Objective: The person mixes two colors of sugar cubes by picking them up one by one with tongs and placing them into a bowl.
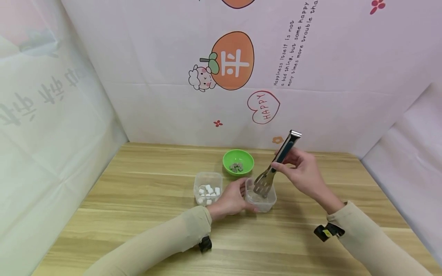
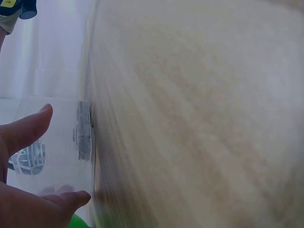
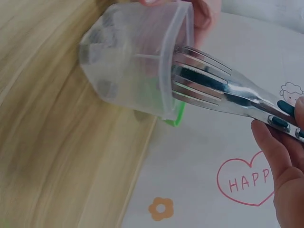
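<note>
Tongs (image 1: 284, 152) sit pinched between right fingers (image 3: 271, 145), extending into clear container (image 1: 264, 207).

From my remote station I see a smooth, translucent plastic tub (image 1: 264, 207); from it, polished metal tongs (image 1: 281, 157) at one o'clock, a glossy plastic bowl (image 1: 238, 156) at eleven, wood-grain tabletop (image 1: 262, 245) at six, matt cloth-like backdrop (image 1: 235, 101) at twelve.
</note>
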Motion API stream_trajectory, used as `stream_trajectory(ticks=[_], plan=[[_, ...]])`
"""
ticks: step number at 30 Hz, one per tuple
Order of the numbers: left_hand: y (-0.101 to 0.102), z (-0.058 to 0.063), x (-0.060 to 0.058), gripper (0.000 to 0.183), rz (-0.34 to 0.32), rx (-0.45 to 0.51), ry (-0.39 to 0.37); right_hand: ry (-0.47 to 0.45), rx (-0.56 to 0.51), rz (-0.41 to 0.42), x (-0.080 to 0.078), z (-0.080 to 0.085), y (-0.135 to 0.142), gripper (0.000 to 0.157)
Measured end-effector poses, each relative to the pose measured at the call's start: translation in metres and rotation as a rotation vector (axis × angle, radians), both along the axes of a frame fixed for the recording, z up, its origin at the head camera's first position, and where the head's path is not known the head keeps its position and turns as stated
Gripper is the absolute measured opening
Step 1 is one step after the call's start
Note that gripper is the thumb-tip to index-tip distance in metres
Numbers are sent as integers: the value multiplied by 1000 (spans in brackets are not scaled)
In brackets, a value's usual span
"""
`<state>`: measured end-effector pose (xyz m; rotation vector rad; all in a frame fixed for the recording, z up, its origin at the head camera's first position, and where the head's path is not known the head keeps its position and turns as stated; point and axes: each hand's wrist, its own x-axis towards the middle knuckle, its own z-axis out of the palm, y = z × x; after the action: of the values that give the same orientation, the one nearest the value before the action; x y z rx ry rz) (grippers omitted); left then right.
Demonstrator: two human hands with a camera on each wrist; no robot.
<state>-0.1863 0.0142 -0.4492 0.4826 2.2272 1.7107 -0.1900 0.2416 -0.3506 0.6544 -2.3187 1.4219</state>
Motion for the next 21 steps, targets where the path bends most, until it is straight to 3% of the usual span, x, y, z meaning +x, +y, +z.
stream_trajectory(ticks=[13, 21], plan=[[0, 0, 1, 97, 1, 1, 4, 35, 92, 63, -1, -18, 0, 25], [0, -1, 0, 98, 8, -5, -1, 62, 91, 98, -3, -27, -1, 27]])
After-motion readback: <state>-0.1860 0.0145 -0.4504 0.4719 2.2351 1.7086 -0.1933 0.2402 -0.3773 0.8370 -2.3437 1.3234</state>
